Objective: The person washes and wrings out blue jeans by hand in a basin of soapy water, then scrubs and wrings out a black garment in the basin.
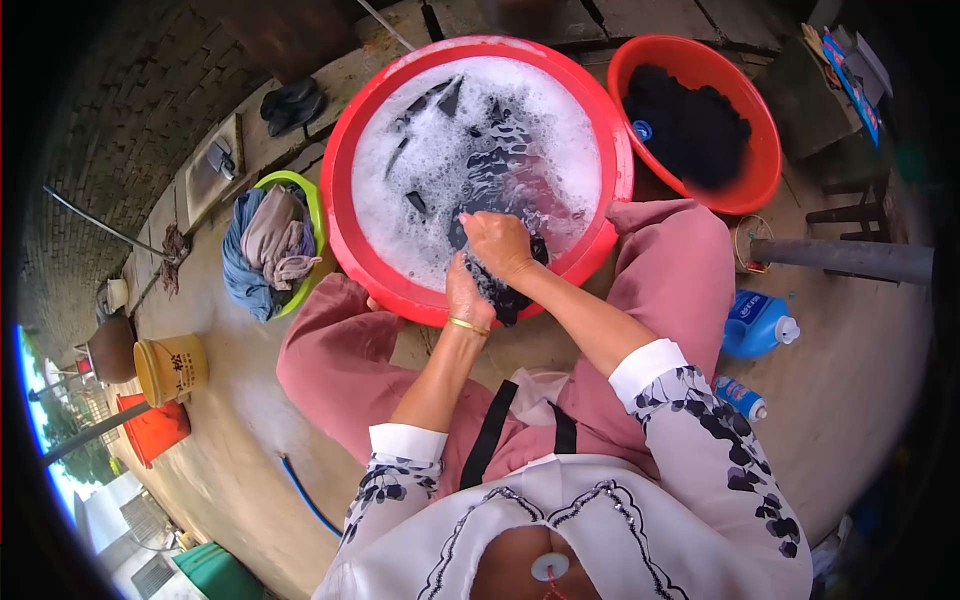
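Note:
A large red basin (342,215) full of foamy water stands between my knees. Dark wet cloth (500,292) lies partly in the suds and hangs over the near rim, foam clinging to it. My right hand (497,243) is closed on the cloth at the basin's near side. Just below and left of it, my left hand (467,292) is closed around the same cloth, close to the rim. More dark fabric (448,97) breaks through the foam at the far left of the basin; the rest is hidden under the suds.
A red basin with black clothes (690,125) stands at upper right, a green basin (318,215) with blue and greyish clothes at left. Blue bottles (752,322) are beside my right knee. A yellow bucket (172,368) and a metal pole (845,258) are farther out.

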The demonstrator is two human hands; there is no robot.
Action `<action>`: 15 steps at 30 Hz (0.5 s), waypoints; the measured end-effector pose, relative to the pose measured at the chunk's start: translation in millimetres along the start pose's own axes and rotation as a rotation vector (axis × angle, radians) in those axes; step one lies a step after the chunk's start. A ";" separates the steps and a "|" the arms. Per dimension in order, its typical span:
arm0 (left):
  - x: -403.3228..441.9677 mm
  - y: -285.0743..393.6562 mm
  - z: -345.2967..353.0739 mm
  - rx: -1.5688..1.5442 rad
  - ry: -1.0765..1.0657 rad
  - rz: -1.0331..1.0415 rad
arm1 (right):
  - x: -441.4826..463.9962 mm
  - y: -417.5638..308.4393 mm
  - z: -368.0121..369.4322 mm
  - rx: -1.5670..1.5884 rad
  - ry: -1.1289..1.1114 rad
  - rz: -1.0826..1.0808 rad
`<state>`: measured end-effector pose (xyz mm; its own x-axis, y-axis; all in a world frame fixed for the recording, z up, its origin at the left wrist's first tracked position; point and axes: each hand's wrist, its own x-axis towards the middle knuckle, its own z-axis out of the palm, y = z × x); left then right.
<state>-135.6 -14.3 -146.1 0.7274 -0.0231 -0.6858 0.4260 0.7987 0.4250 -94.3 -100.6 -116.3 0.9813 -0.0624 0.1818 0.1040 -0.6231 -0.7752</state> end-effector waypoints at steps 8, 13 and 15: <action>-4.7 12.0 -3.9 -0.081 -0.157 0.030 | -3.0 -33.9 -14.1 0.134 0.017 -0.070; -29.5 43.1 24.6 0.036 -0.052 -0.110 | 7.0 19.8 -5.8 0.444 -0.361 0.217; -19.0 61.5 14.0 0.298 -0.048 0.229 | 12.2 4.0 -35.9 0.321 -0.678 0.131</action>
<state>-115.7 26.9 -98.6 0.8435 0.1018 -0.5275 0.3819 0.5769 0.7220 -87.7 -131.8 -95.5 0.8627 0.4369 -0.2548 -0.0800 -0.3796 -0.9217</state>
